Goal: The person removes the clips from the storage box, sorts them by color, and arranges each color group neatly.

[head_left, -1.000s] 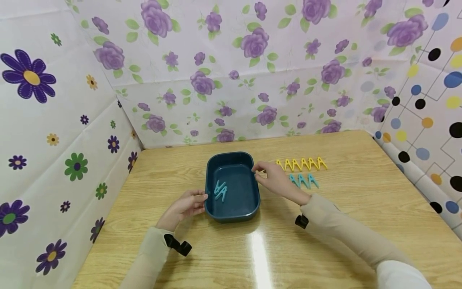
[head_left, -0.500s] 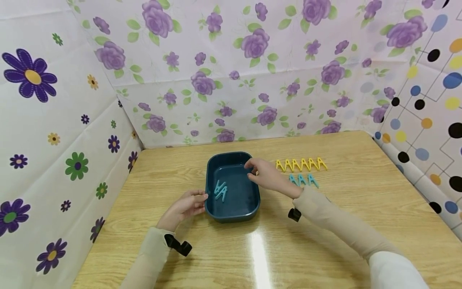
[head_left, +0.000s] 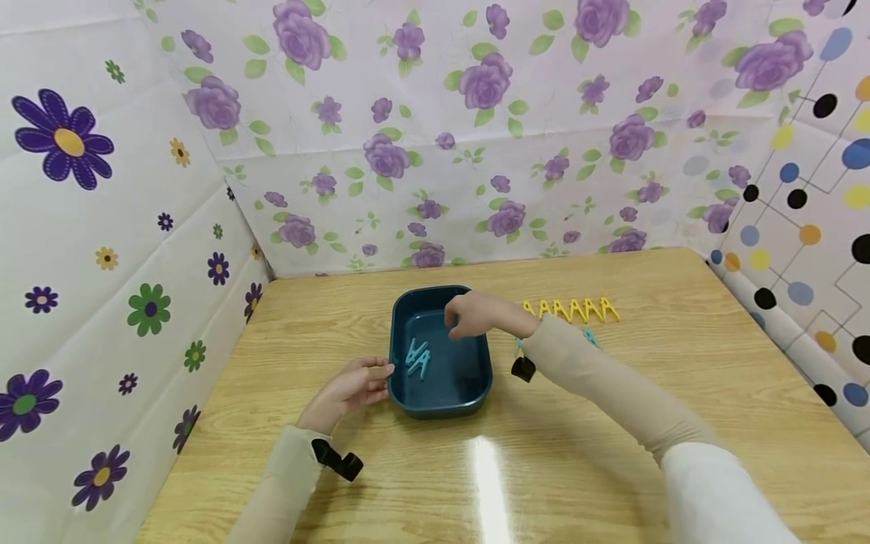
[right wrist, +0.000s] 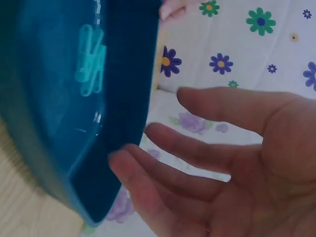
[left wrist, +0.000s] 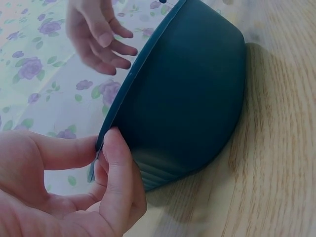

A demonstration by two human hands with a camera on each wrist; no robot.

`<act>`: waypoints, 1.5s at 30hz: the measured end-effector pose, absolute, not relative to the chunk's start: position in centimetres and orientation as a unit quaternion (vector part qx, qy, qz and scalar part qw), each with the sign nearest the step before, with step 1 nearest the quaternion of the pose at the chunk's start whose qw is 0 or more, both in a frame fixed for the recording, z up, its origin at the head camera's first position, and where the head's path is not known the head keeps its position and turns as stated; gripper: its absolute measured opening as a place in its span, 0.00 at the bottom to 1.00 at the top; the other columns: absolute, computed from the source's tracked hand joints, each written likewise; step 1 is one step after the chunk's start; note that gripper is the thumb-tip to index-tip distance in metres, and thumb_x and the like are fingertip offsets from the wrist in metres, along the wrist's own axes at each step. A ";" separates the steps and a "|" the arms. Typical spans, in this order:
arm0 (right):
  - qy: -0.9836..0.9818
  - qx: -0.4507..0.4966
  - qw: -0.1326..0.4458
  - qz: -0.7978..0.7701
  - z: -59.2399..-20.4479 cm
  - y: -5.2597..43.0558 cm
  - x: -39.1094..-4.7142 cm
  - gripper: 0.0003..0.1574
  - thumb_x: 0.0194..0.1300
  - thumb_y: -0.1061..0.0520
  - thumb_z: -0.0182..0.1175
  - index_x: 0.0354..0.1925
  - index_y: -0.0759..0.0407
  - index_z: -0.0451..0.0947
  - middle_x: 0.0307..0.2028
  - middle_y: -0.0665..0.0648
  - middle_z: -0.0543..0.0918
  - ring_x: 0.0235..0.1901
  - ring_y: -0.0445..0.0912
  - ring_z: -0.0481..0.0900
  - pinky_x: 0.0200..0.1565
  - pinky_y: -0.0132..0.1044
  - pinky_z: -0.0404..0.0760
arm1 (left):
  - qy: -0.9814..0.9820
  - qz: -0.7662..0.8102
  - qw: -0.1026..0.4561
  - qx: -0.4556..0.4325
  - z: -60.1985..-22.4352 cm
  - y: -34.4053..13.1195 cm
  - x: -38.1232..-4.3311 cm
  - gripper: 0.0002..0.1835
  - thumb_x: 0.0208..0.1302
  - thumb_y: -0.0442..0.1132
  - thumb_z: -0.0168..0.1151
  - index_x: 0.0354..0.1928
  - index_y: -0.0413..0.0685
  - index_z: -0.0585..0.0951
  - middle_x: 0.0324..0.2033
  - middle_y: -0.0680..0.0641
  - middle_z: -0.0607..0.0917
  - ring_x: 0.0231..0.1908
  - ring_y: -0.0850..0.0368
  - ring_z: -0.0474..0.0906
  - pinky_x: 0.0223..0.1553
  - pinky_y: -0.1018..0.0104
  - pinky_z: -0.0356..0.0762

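A dark blue plastic basin [head_left: 442, 411] stands on the table with two light blue clothespins [head_left: 418, 360] lying inside, toward its left side. My left hand [head_left: 348, 391] pinches the basin's left rim between thumb and fingers, which the left wrist view shows closely. Over the basin's right part hovers my right hand [head_left: 472, 314]. In the right wrist view, the right hand's fingers are loosely bent and apart, with nothing between them, and the clothespins lie below, out of its reach.
Several yellow clothespins [head_left: 575, 310] stand in a row on the wooden table [head_left: 313, 317], right of the basin. In front of them are light blue clothespins [head_left: 590, 337], mostly hidden by my right sleeve. Patterned cloth walls enclose the table's back and sides.
My right hand has moved left, from the basin's right rim to above its inside; its sleeve now covers most of the light blue row. The left hand stays at the rim.
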State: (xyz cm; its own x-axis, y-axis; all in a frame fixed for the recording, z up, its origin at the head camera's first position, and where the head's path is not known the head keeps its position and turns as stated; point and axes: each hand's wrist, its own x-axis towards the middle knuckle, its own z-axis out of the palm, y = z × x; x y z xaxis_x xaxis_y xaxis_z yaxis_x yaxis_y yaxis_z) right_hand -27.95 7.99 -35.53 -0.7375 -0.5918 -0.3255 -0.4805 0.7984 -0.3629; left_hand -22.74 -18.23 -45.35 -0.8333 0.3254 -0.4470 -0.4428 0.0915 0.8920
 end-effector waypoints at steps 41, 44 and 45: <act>0.928 -0.140 0.311 -0.152 -43.0 0.9 -32.9 0.17 0.58 0.74 0.61 0.44 0.60 0.76 0.49 0.61 0.76 0.24 0.43 0.80 0.27 0.29 0.82 | 0.680 0.674 0.286 -0.033 -45.6 -18.3 -23.0 0.02 0.71 0.34 0.53 0.41 0.44 0.71 0.24 0.55 0.78 0.26 0.64 0.76 0.32 0.72 0.79; 0.930 -0.141 0.303 -0.156 -41.9 1.3 -32.6 0.14 0.58 0.72 0.62 0.42 0.61 0.78 0.48 0.61 0.78 0.25 0.43 0.81 0.29 0.31 0.83 | 0.682 0.672 0.286 -0.034 -45.6 -18.3 -23.1 0.03 0.71 0.35 0.54 0.42 0.44 0.71 0.25 0.54 0.78 0.27 0.64 0.76 0.33 0.72 0.79; 0.931 -0.142 0.298 -0.157 -41.5 1.4 -32.4 0.13 0.59 0.72 0.62 0.41 0.61 0.79 0.47 0.61 0.79 0.25 0.44 0.82 0.31 0.32 0.84 | 0.682 0.672 0.286 -0.035 -45.6 -18.3 -23.0 0.03 0.71 0.35 0.54 0.42 0.44 0.71 0.25 0.54 0.78 0.27 0.64 0.76 0.33 0.72 0.79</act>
